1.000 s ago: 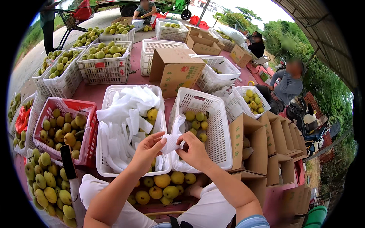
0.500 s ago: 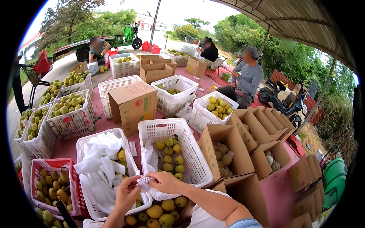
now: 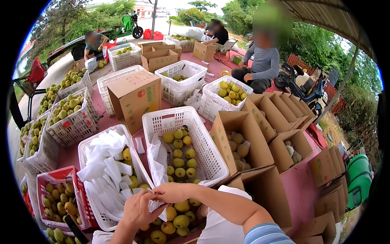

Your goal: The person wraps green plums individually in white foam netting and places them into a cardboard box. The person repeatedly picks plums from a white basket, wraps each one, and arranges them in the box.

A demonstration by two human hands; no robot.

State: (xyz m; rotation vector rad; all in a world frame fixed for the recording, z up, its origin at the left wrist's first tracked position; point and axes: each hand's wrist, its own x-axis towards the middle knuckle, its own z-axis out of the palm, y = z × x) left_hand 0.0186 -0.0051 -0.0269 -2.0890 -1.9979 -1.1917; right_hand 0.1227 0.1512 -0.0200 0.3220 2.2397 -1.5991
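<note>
Over the near right corner of a white crate (image 3: 92, 202) heaped with foam strips (image 3: 107, 179), the left hand (image 3: 137, 209) and the right hand (image 3: 170, 192) meet, almost touching. Between them is a white foam sleeve (image 3: 156, 206); the fingers of both hands pinch it, though part of that grip is hidden behind the knuckles. Just below the sleeve, loose yellow-green pears (image 3: 181, 221) lie close together near the person's legs. Along the right side of the foam crate more pears show from under the strips. The right forearm crosses in front of the near edge of a second white crate (image 3: 208, 156), where pears (image 3: 178, 162) lie on the bottom and a pale liner sags over the left wall. A red crate (image 3: 83, 199), also holding pears, stands beside the foam crate's left edge, with a dark phone (image 3: 74, 229) by its near right corner. To the right, open cardboard boxes (image 3: 221, 140) crowd the pinkish-red floor (image 3: 298, 193), the nearest few containing netted pears (image 3: 243, 149). Past the second crate's far right corner, a person in a grey top (image 3: 264, 63) sits near the boxes.
</note>
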